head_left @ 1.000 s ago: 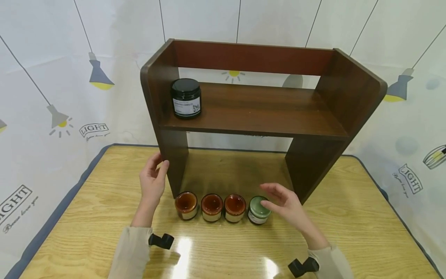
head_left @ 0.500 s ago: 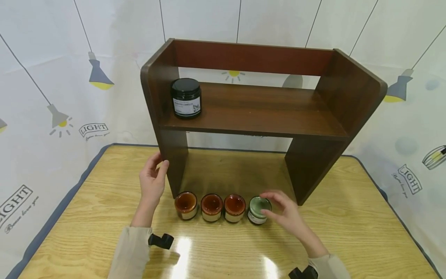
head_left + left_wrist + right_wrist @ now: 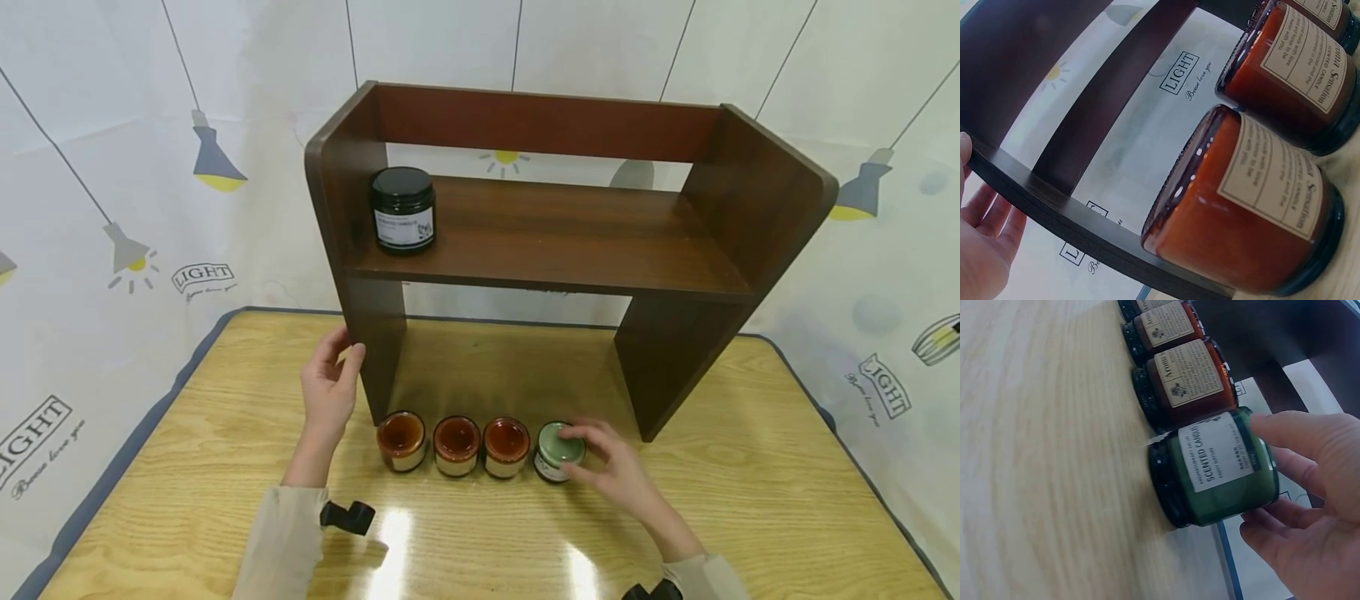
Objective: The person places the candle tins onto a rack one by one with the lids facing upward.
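My right hand [image 3: 618, 477] holds a green scented candle [image 3: 1222, 469] in a glass jar with a white label. The thumb lies near the label and the other fingers are on the far side. My left hand [image 3: 330, 392] is at the left side panel of a dark brown wooden shelf [image 3: 540, 267], thumb on one face and fingers on the other. Three amber-brown candles [image 3: 456, 447] with beige labels stand in a row left of the green one, in front of the shelf's lower opening.
On the upper board, against its left side, stands a large black candle jar [image 3: 403, 212] with a white label. The shelf stands on a wood-grain table [image 3: 187, 467]. Behind is a white cloth backdrop [image 3: 247, 183] printed with lamps.
My right hand has moved slightly down and left onto the green candle, and its thumb and fingers have closed in on the jar. The left hand stays at the shelf panel.
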Tool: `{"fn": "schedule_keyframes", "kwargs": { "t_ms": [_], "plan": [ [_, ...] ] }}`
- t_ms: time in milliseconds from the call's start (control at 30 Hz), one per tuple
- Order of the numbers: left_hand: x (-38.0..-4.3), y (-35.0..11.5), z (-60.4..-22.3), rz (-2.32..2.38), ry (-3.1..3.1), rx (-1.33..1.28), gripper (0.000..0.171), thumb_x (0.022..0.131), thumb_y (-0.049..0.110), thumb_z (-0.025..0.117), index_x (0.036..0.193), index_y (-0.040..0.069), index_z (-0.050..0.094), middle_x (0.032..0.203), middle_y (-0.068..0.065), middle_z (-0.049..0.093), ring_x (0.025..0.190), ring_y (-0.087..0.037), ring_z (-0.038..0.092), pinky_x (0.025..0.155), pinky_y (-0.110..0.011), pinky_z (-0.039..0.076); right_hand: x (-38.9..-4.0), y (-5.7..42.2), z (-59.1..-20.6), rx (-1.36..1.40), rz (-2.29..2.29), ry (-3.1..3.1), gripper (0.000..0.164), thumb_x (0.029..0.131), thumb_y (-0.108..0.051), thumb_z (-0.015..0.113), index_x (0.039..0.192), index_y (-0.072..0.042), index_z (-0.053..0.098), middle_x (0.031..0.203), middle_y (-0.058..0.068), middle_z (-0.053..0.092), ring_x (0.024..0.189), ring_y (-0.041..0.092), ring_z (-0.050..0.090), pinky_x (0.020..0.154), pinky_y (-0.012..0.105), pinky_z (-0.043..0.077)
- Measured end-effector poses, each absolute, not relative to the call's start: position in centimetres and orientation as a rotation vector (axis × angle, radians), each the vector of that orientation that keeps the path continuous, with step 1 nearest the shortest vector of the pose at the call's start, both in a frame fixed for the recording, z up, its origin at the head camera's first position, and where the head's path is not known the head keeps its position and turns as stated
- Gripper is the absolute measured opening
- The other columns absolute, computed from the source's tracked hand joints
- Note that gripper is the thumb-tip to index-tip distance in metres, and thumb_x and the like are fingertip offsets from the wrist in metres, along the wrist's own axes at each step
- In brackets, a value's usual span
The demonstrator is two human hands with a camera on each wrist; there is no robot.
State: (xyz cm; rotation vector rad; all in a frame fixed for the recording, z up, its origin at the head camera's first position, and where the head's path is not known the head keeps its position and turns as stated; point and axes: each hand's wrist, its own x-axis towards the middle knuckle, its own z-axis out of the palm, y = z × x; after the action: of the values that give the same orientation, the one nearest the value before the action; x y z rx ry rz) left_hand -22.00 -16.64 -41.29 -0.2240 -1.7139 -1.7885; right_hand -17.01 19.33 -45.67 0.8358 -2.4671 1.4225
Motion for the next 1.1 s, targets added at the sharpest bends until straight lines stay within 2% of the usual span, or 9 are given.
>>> {"fn": "schedule_keyframes", "kwargs": {
  "t_ms": [133, 333, 700, 933, 1100],
  "plan": [
    [-22.0, -16.6, -41.2, -1.79, -1.716, -0.221, 0.029, 0.09, -0.005, 0.054, 0.116, -0.018, 0.051, 0.101, 0.014, 0.062, 0.099, -0.005, 0.056, 0.08, -0.015, 0.046, -17.0, 19.3, -46.1, 0.824, 1.434, -2.485, 0.044, 0.069, 0.003, 0.079, 0.109, 0.0, 0.062, 0.121, 0.026, 0.052, 0.111, 0.041, 0.049, 0.087, 0.046, 0.047],
    [-22.0, -16.6, -41.3, -1.794, -1.71, -0.216, 0.028, 0.09, -0.006, 0.054, 0.115, -0.019, 0.051, 0.1, 0.014, 0.063, 0.098, -0.005, 0.056, 0.08, -0.015, 0.047, -17.0, 19.5, -46.6, 0.819, 1.477, -2.512, 0.047, 0.071, 0.002, 0.078, 0.114, -0.001, 0.059, 0.119, 0.018, 0.054, 0.109, 0.026, 0.051, 0.089, 0.038, 0.049],
    [-22.1, -16.7, -41.4, -1.802, -1.698, -0.23, 0.028, 0.09, -0.006, 0.055, 0.115, -0.018, 0.052, 0.1, 0.013, 0.063, 0.098, -0.006, 0.057, 0.08, -0.016, 0.047, -17.0, 19.2, -47.4, 0.841, 1.455, -2.471, 0.053, 0.065, 0.011, 0.078, 0.112, 0.002, 0.056, 0.114, 0.018, 0.058, 0.107, 0.012, 0.053, 0.087, 0.031, 0.05],
    [-22.0, -16.6, -41.4, -1.803, -1.698, -0.221, 0.028, 0.09, -0.005, 0.055, 0.115, -0.018, 0.052, 0.1, 0.014, 0.063, 0.098, -0.006, 0.056, 0.08, -0.015, 0.046, -17.1, 19.0, -47.8, 0.82, 1.433, -2.474, 0.055, 0.063, 0.011, 0.079, 0.112, 0.001, 0.054, 0.116, 0.018, 0.058, 0.109, 0.017, 0.053, 0.083, 0.041, 0.051],
    [-22.1, -16.6, -41.4, -1.798, -1.706, -0.214, 0.029, 0.09, -0.005, 0.055, 0.115, -0.019, 0.051, 0.1, 0.014, 0.063, 0.098, -0.006, 0.056, 0.08, -0.016, 0.046, -17.1, 18.9, -48.0, 0.823, 1.417, -2.458, 0.055, 0.065, 0.008, 0.08, 0.113, 0.0, 0.054, 0.115, 0.017, 0.058, 0.105, 0.024, 0.056, 0.08, 0.041, 0.052]
  ]
}}
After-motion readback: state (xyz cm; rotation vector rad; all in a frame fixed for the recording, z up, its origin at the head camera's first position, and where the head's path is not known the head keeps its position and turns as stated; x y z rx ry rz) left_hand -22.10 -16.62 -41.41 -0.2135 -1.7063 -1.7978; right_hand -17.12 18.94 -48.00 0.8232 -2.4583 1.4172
